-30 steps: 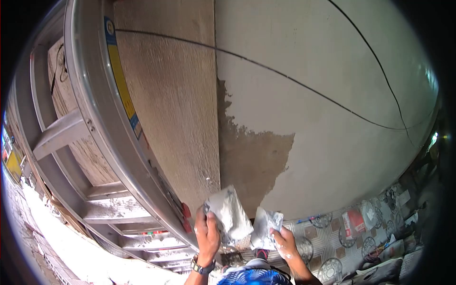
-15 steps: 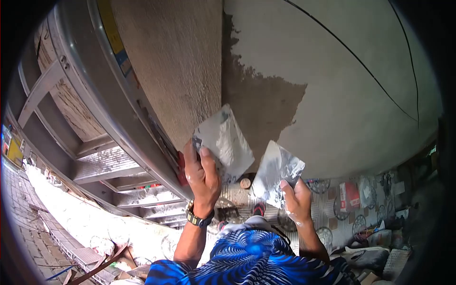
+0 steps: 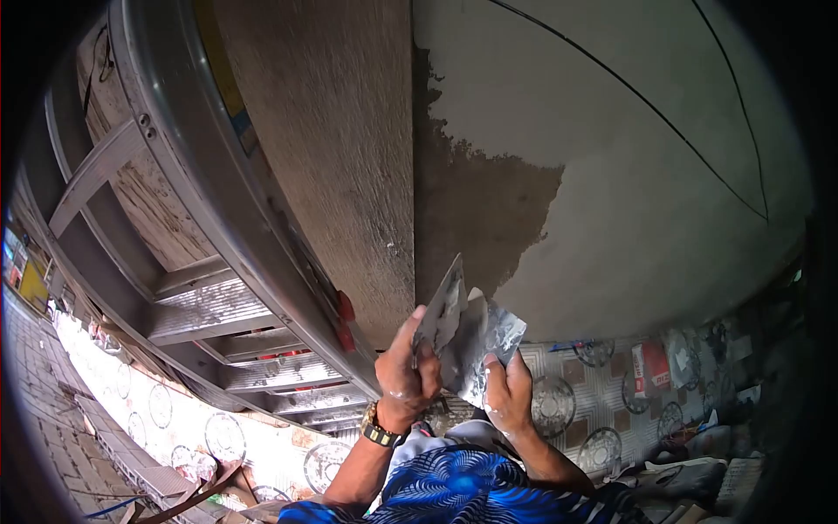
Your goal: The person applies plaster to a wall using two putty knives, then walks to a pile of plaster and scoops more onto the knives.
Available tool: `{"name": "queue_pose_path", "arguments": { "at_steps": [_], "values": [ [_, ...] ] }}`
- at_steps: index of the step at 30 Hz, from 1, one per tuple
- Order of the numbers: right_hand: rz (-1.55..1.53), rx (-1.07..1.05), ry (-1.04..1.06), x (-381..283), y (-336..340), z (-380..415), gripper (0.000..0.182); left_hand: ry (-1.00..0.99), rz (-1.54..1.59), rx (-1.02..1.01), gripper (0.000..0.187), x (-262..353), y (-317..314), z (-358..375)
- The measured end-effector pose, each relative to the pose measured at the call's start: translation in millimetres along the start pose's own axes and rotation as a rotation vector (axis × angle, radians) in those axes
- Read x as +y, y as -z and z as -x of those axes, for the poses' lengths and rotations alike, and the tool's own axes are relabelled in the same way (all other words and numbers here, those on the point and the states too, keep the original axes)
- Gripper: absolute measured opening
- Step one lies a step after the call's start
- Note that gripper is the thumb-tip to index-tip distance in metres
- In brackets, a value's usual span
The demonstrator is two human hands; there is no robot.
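My left hand (image 3: 407,374) is closed around one flat metal putty scraper (image 3: 445,303), which is turned nearly edge-on and smeared with white putty. In my right hand (image 3: 509,393), the thumb presses on a second putty scraper (image 3: 501,335), its face streaked with putty. The two blades come together in front of my body, with pale putty between them. Ahead stands a wall with a smooth pale coat (image 3: 655,192) and a darker bare patch (image 3: 489,201) beside the corner.
An aluminium ladder (image 3: 223,236) rises close on my left. Black cables (image 3: 611,72) hang across the wall. Below, the patterned tile floor (image 3: 559,410) holds a red and white box (image 3: 650,368) and assorted clutter to the right. Bright paving lies at the lower left.
Both hands have moved towards each other and lower. The scrapers, apart before, now meet, and the left one has turned from face-up to nearly edge-on.
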State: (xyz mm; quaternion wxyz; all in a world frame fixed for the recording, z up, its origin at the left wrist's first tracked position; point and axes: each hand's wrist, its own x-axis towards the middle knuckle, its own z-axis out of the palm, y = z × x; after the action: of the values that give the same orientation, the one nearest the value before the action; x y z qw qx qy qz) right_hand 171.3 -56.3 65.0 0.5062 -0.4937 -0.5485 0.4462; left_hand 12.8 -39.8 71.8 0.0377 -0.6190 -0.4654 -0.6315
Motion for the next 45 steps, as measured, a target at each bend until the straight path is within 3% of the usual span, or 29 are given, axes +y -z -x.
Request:
{"name": "queue_pose_path", "arguments": {
  "at_steps": [2,5,9,15,24,27,31,36,40,45],
  "values": [
    [0.050,0.002,0.007,7.5,-1.7,-1.0,0.025,0.026,0.059,-0.072,0.061,-1.2,3.7,10.5],
    [0.016,0.038,0.052,17.5,-4.6,-3.6,0.014,0.019,0.044,-0.209,0.066,10.2,13.1,6.3],
    [-0.095,0.045,0.052,14.2,-10.9,-6.2,0.014,-0.054,0.014,-0.261,0.071,10.0,17.2,10.6],
    [-0.248,0.023,-0.065,21.6,-10.7,-10.3,0.013,0.123,0.002,-0.382,0.072,5.8,28.3,27.5],
    [-0.427,0.019,-0.134,15.7,-10.8,-11.5,0.011,0.157,0.027,-0.446,0.069,5.8,38.2,36.1],
    [-0.358,0.024,0.012,32.3,-11.0,-14.0,0.011,0.187,0.063,-0.468,0.065,6.3,40.4,37.5],
    [-0.583,0.000,-0.154,30.5,-5.1,-12.3,0.010,0.192,0.125,-0.468,0.051,9.6,41.5,37.4],
    [-0.808,-0.151,-0.186,67.1,10.8,-15.0,0.022,0.186,0.172,-0.593,0.064,19.1,47.9,28.3],
    [-0.624,-0.184,0.006,105.9,15.5,-12.1,0.038,0.125,0.101,-0.655,0.073,15.2,49.6,32.5],
    [-0.867,-0.170,-0.151,104.6,14.1,-13.4,0.035,0.054,-0.006,-0.604,0.078,8.2,43.3,43.4]
  ]
}}
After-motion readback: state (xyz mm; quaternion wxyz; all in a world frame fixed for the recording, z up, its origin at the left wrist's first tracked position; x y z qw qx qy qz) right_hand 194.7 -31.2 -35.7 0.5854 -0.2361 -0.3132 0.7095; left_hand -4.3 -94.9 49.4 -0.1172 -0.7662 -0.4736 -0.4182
